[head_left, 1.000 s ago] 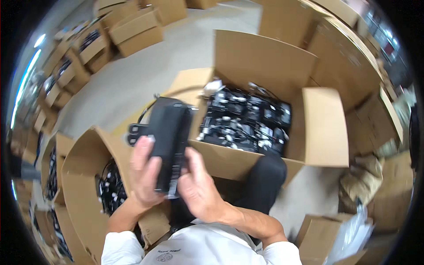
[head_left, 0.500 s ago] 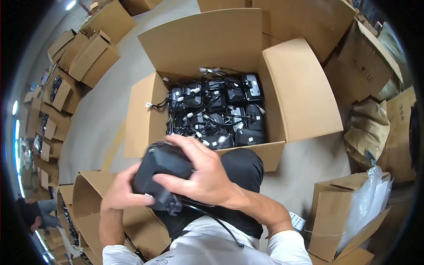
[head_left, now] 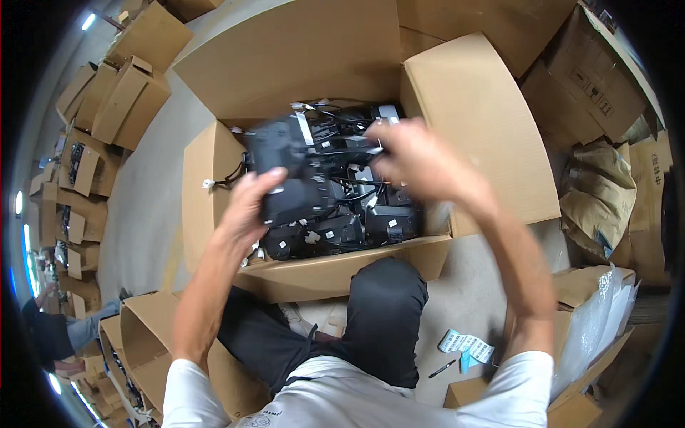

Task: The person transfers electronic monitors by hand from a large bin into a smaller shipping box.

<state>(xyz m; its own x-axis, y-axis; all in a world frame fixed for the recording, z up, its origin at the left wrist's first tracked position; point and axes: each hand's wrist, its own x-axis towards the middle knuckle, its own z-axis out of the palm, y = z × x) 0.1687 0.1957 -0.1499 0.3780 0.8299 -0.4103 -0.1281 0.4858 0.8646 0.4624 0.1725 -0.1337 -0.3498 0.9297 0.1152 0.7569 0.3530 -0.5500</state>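
Black and boxy, the unit [head_left: 296,196] is over the packed carton [head_left: 328,274], blurred. Left hand [head_left: 248,205] grips its left side, thumb on top, forearm slanting up; right hand [head_left: 421,160] reaches in, fingers curled, too smeared to tell its hold.

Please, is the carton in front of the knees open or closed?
Open: the carton has its right flap spread outward and its far flap raised, so black units show inside.
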